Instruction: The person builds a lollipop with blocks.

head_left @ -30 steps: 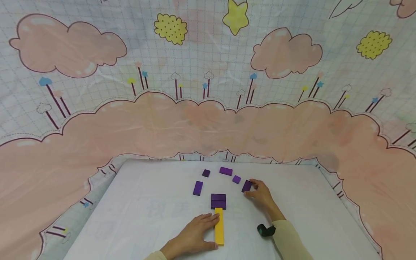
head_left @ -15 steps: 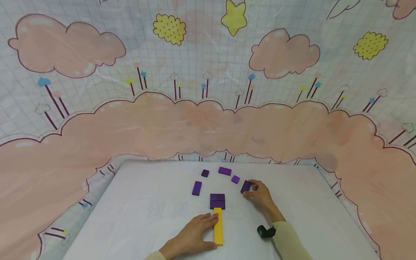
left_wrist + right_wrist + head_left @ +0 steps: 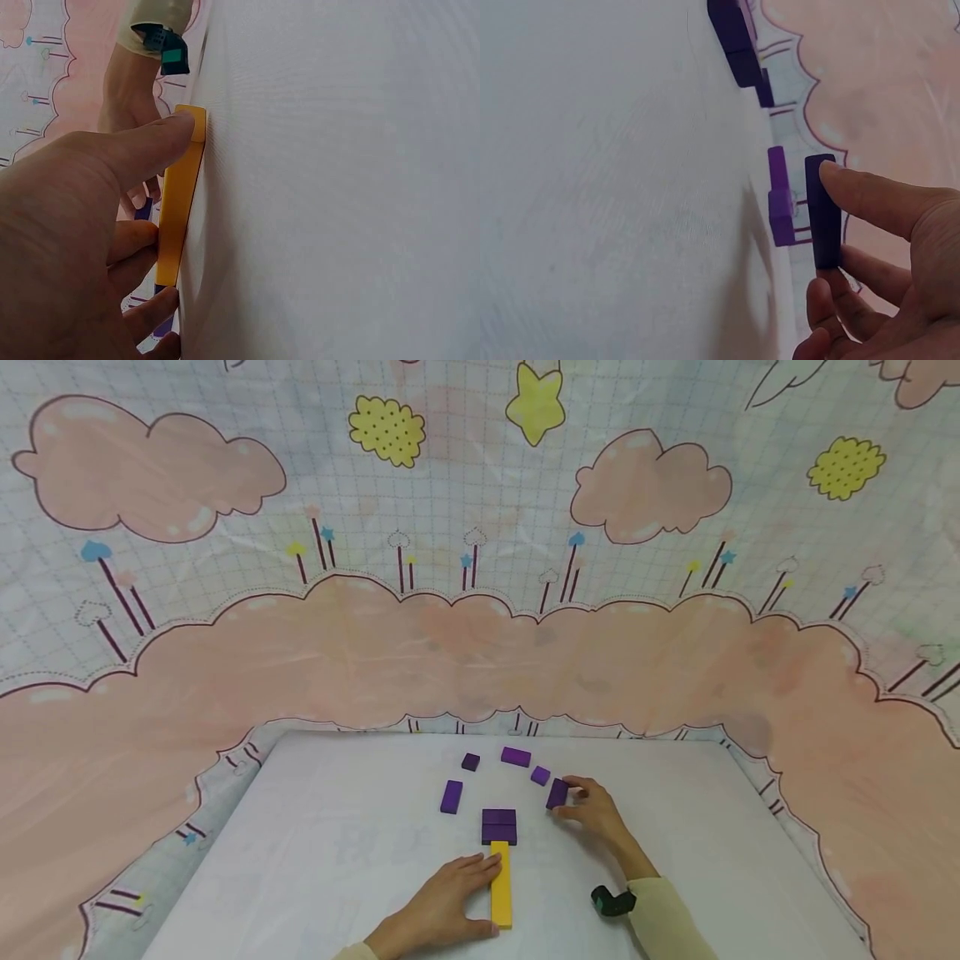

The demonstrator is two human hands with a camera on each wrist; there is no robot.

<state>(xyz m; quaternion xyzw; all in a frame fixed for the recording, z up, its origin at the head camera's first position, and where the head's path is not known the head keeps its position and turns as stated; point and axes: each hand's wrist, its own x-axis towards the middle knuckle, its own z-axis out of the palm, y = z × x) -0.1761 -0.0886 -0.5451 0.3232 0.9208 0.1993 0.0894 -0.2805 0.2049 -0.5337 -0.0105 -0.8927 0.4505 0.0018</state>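
My left hand [image 3: 446, 902] holds a long yellow block [image 3: 501, 893], thumb at its near end and fingers along it farther up. In the left wrist view the thumb lies against the end of the yellow block [image 3: 180, 202]. Two dark purple blocks [image 3: 498, 827] lie side by side at the yellow block's far end. My right hand [image 3: 596, 814] pinches a dark purple rectangular block [image 3: 557, 793] between thumb and fingers. The right wrist view shows this purple block [image 3: 823, 214] upright between them; whether it touches the table is unclear.
A small violet cube [image 3: 540, 775] and a violet block [image 3: 516, 757] lie just beyond the right hand. Farther left are a dark cube [image 3: 470, 762] and a purple block [image 3: 451, 797]. Everything lies on a white tabletop [image 3: 300, 843], with a patterned cloth [image 3: 450, 652] behind.
My right hand has shifted slightly left with the dark purple block, closer to the violet cube. The left hand and yellow block keep their place; the head view has drifted a little.
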